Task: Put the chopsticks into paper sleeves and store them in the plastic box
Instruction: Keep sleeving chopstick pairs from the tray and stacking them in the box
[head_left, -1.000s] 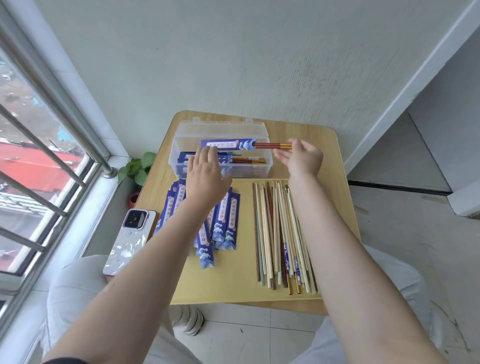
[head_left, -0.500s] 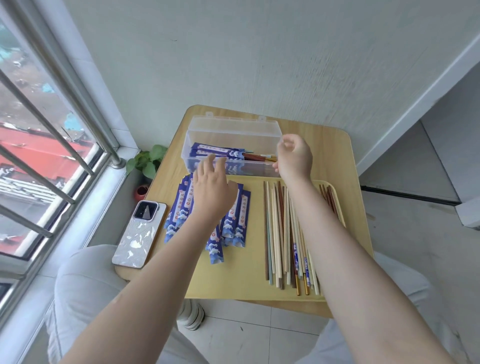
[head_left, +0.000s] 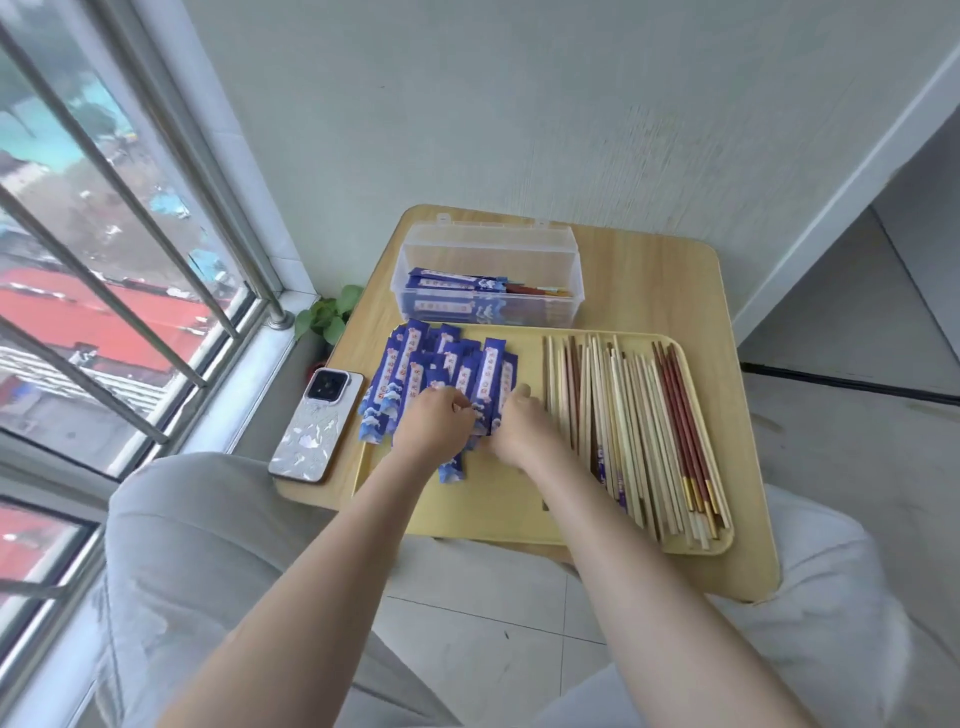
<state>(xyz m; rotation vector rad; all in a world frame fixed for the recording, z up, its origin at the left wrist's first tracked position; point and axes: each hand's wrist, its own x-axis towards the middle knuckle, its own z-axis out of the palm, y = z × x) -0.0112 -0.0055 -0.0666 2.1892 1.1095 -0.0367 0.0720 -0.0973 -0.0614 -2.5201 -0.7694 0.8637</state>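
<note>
Blue paper sleeves (head_left: 447, 384) lie under both hands (head_left: 439, 423), grip unclear, few sleeved pairs fill the plastic box (head_left: 488, 275), many bare chopsticks (head_left: 623, 415) remain on the tray's right side.

- The left hand (head_left: 435, 422) and right hand (head_left: 521, 427) cover the near ends of several sleeves (head_left: 451, 375); whether either grips one cannot be told.
- Print on the sleeves is too small to read.
- In the box (head_left: 488, 249), the packed pairs blur behind its clear front wall; their count is unclear.
- Chopsticks (head_left: 631, 415) overlap, hiding the lower ones.
- The plant (head_left: 328, 315) is partly behind the table (head_left: 660, 280).
</note>
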